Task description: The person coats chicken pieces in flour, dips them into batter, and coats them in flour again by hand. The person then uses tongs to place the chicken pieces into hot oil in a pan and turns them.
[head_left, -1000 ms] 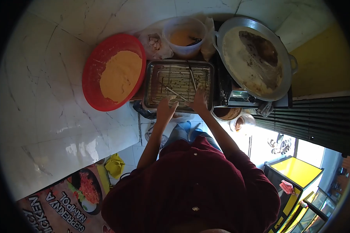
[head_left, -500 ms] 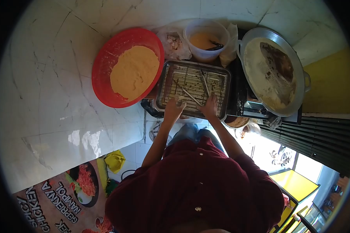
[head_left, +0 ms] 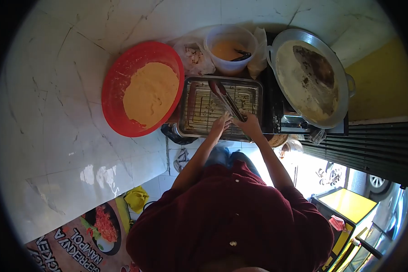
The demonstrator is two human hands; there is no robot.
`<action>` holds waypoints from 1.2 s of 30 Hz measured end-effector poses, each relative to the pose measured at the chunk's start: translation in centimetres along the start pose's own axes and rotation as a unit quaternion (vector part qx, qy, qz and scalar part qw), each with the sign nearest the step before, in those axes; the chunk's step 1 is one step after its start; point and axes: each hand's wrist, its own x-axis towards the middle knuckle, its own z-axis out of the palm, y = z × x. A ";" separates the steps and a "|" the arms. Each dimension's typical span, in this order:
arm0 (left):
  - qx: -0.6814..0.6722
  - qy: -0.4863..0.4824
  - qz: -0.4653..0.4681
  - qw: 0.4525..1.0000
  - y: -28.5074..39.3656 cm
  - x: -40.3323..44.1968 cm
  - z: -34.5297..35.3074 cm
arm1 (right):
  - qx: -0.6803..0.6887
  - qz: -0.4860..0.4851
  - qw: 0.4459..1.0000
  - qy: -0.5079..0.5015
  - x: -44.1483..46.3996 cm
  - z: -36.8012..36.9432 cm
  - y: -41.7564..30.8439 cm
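My right hand (head_left: 248, 123) is closed round the handle end of a pair of metal tongs (head_left: 227, 100). The tongs are lifted at a slant over a dark-rimmed rectangular tray (head_left: 182, 106), their dark tips pointing to the far left. My left hand (head_left: 220, 125) is just beside the handle, fingers stretched toward it; whether they touch the metal is unclear. Inside the tray lies a wire rack (head_left: 203, 102) dotted with crumbs.
A red basin (head_left: 109, 97) of pale orange flour-like powder stands left of the tray. Behind it are a plastic bag (head_left: 195, 59) of pale pieces and a tub (head_left: 231, 68) of orange liquid with a black-handled utensil. At right, a large pan (head_left: 280, 75) holds foamy liquid.
The tongs have been picked up off the rack by my right hand and raised. My left hand has shifted right, close to the handle. The view has turned slightly.
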 end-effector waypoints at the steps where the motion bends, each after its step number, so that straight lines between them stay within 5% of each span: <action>1: -0.151 -0.034 0.017 0.988 -0.2 0.3 0.9 | 0.018 0.013 0.999 -0.044 0.1 -0.2 0.2; 4: -0.229 -0.149 0.039 0.961 0.6 0.4 0.9 | 0.074 0.037 0.996 -0.023 -1.5 -1.0 -1.7; 10: -0.151 -0.038 0.099 0.983 3.7 -2.9 3.6 | 0.083 0.098 0.990 -0.060 -5.1 -4.1 -6.5; 17: -0.059 -0.083 0.141 0.985 8.7 -7.6 9.1 | 0.151 0.007 0.989 0.003 -9.2 -8.2 -8.2; 26: 0.072 -0.188 0.202 0.958 8.4 -7.2 17.9 | 0.130 0.042 0.986 0.097 -14.5 -22.0 -5.1; 28: 0.160 -0.094 0.311 0.932 6.4 -5.9 19.3 | 0.080 0.056 0.983 0.153 -16.0 -26.4 -4.1; 30: 0.205 -0.061 0.315 0.925 4.7 -4.8 20.6 | 0.001 0.001 0.977 0.214 -16.9 -30.8 -2.1; 32: 0.345 0.069 0.372 0.859 2.0 -3.5 21.0 | -0.064 -0.022 0.963 0.260 -17.0 -34.9 0.4; 36: 0.394 0.130 0.340 0.844 -0.2 -3.5 22.7 | -0.269 -0.066 0.917 0.287 -15.1 -42.0 4.1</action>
